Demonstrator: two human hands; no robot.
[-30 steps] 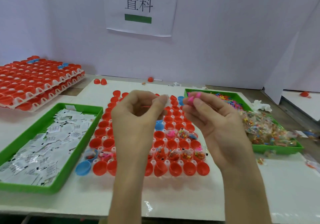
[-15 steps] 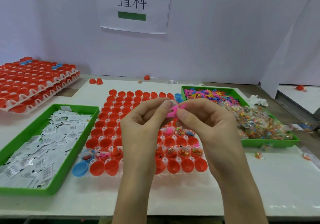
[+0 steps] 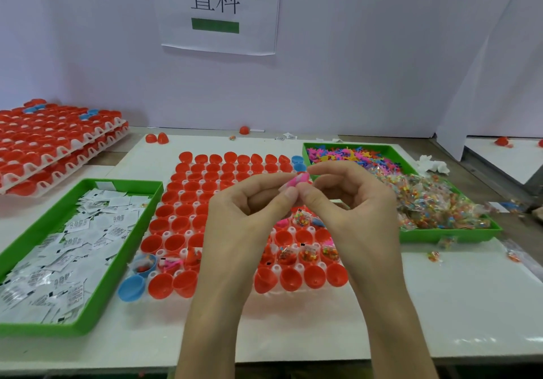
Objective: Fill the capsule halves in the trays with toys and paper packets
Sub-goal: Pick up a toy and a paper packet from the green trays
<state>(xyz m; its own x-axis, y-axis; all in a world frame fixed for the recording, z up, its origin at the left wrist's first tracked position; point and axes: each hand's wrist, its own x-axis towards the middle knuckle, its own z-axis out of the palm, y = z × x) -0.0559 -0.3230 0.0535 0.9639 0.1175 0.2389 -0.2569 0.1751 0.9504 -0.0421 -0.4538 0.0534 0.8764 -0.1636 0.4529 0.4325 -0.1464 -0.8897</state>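
Both hands are raised together over the middle of the capsule tray (image 3: 223,190), which lies at the centre of the bench (image 3: 458,296). The left hand (image 3: 249,211) pinches a pink toy (image 3: 296,179) between thumb and forefinger, its other fingers curled in. The right hand (image 3: 355,202) pinches the same toy from the other side, again with thumb and forefinger, the remaining fingers loosely arched above. The toy is in the air, clear of the tray.

The tray is packed with red halves (image 3: 182,223), open side up. The nearest row looks empty. In the row behind it, several halves to the right hold clear bags of coloured beads (image 3: 308,254), and some to the left hold small toys. A blue half (image 3: 132,287) sits at the tray's near-left corner, and two more blue ones (image 3: 298,162) at its far-right corner.

Along the left edge of the bench lies a green tray (image 3: 97,305) full of white paper packets (image 3: 73,231). Towards the right edge a second green tray (image 3: 440,236) holds bright plastic toys (image 3: 352,155) at its far end and a heap of bead bags (image 3: 435,205) at its near end. A few bags (image 3: 433,256) lie loose just beside it.

At the far-left corner is a stack of filled trays (image 3: 44,149). Two loose red halves (image 3: 157,138) lie near the far edge. A paper sign (image 3: 219,8) hangs on the wall behind.
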